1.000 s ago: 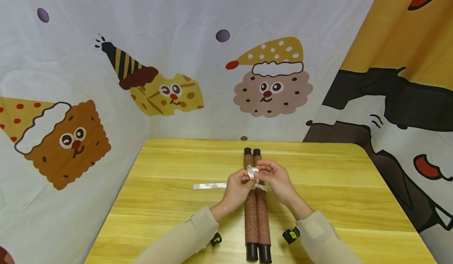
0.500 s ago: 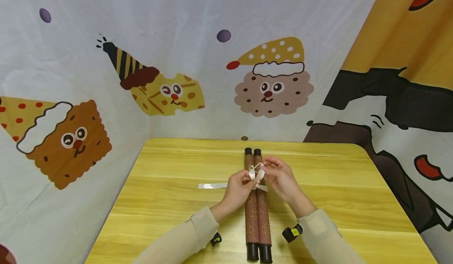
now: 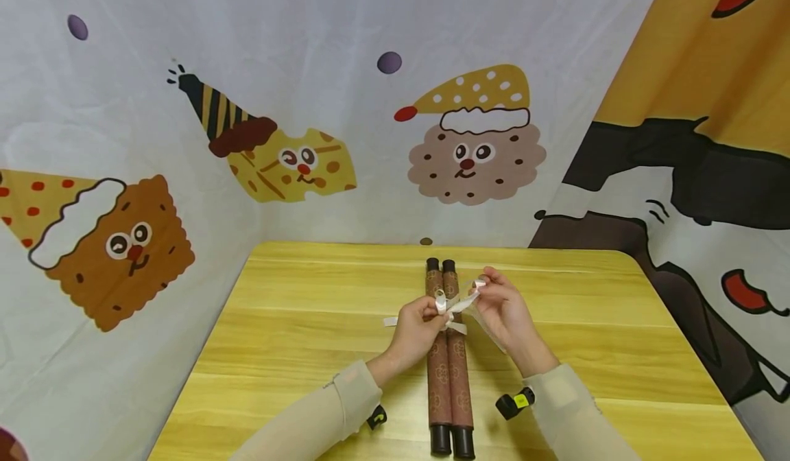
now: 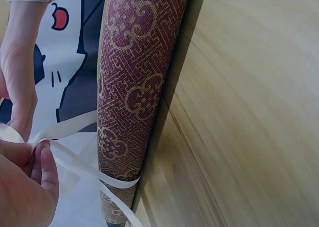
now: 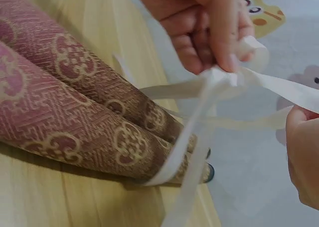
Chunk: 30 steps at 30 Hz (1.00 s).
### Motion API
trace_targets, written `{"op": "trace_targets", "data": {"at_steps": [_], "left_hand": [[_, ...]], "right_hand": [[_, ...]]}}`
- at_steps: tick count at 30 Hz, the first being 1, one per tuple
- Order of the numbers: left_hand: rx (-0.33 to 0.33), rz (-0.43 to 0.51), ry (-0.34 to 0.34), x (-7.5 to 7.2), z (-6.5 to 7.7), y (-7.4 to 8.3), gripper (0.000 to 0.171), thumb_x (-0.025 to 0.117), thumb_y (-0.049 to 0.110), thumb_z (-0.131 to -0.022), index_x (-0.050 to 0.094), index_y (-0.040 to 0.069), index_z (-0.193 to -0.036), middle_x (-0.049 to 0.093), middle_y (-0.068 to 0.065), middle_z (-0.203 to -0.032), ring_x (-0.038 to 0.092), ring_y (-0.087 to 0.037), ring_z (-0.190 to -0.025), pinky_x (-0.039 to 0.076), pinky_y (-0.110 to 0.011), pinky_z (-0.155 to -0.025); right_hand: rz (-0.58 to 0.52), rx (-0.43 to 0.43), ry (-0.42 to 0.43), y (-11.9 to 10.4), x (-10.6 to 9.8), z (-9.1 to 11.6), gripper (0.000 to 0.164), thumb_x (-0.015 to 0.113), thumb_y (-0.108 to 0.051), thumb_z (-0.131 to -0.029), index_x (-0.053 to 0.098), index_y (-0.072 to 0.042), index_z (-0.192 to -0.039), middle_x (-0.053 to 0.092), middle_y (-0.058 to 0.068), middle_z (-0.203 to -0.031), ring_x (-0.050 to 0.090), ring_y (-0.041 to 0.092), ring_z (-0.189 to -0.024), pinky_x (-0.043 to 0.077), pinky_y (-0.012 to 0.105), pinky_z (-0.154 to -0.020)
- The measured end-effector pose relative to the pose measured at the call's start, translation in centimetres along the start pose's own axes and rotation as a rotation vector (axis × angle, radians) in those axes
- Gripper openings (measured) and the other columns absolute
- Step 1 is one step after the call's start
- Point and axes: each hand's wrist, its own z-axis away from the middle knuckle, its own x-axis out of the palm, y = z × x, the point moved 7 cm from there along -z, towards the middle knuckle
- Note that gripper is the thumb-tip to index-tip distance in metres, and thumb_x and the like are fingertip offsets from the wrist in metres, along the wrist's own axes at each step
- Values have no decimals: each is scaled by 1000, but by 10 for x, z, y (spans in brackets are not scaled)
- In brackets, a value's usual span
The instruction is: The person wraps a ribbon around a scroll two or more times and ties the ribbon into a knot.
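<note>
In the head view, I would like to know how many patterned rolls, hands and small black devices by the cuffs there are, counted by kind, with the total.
Patterned rolls: 2, lying side by side
Hands: 2, left hand and right hand, both holding white ribbon
Small black devices: 2, one by each cuff
Total: 6

The scrolls [image 3: 439,379] are covered in textured brocade-like cloth, tipped with smooth knobs [image 3: 441,440]; satin sheen is shown by the ribbon [image 4: 75,125], wood grain by the tabletop [image 3: 302,289].

Ribbon [image 3: 459,306] around two rolls [image 3: 439,379] on table [image 3: 296,289]
</note>
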Motion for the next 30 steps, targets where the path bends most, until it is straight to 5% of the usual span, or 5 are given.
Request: {"op": "trace_targets", "data": {"at_steps": [12,22,26,30], "left_hand": [[-14,17,-1,0,0,-2,7,65,-4,-84,63,2,-87,70,-11,-84,65,-25,-78,57,-42,-70],[-31,23,1,-1,0,-5,7,64,-5,-84,63,2,-86,69,-16,-88,65,-26,-80,57,-37,-70],[-47,31,-3,-2,-1,-8,6,64,-5,-84,62,-1,-88,68,-20,-89,64,-28,-81,57,-36,-71],[-37,54,-19,-2,-2,-8,6,62,-7,-84,61,-7,-90,67,-26,-90,63,-35,-82,56,-44,-72]], "right_hand": [[-285,-39,91,-38,-23,6,40,15,21,-85,47,-1,-95,47,11,-78,45,23,-72,47,38,-75],[-425,-68,106,-58,-42,17,39,13,19,-85,44,-2,-96,46,13,-81,43,23,-71,43,32,-67],[-354,-78,76,-62,-45,22,40,12,19,-85,44,-2,-96,47,13,-81,44,23,-72,43,32,-68],[-36,-72,19,-57,-41,25,43,20,23,-88,55,0,-97,53,10,-84,49,21,-77,46,29,-71]]}}
